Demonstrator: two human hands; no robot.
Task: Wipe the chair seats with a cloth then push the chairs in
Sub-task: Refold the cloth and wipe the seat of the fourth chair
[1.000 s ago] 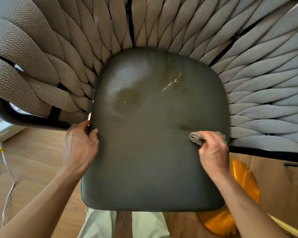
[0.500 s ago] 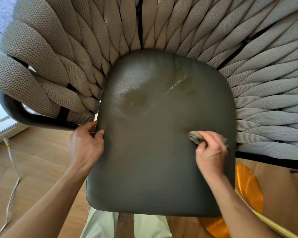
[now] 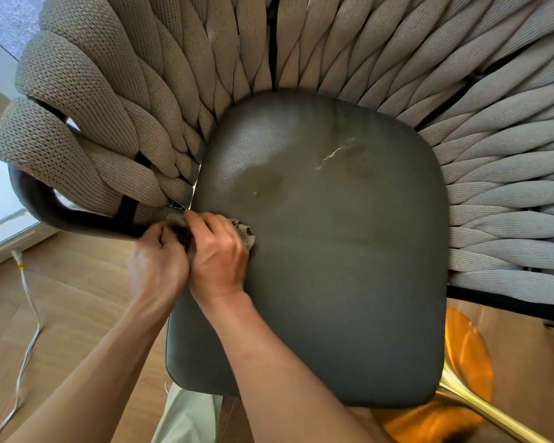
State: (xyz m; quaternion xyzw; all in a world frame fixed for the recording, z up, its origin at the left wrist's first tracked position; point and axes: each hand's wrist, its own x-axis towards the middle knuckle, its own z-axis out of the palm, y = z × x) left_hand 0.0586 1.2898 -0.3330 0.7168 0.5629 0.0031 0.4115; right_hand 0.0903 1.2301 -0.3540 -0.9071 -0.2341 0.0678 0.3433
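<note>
Head view: since the frame 0.5 s ago the right hand [image 3: 217, 260] has carried the cloth [image 3: 245, 234] from the seat's right side across to its left edge, where it now sits touching the left hand [image 3: 156, 269]. The left hand has stayed at that edge.

The right hand's fingers are curled down over the cloth and press it onto the dark seat [image 3: 333, 251], just beside the woven chair back [image 3: 381, 49]. Only a crumpled corner of the cloth shows past the knuckles. The left hand's fingers are curled in towards the same spot, and a scrap of grey fabric shows between the 2 hands. I cannot tell whether the left hand pinches the cloth or only grips the seat edge.

As a judgement, the wiping is under way and far from finished. A whitish streak [image 3: 335, 153] and a dull stain with a small speck [image 3: 255, 193] remain on the rear half of the seat. This chair is not yet pushed in.

Hidden or unclear: no desk appears, so where the chair must go cannot be seen. No other chairs are in view. The fingertips of both hands are hidden, most of the cloth is covered, and the brass chair base [image 3: 467, 356] is cut off by the frame's lower edge.
</note>
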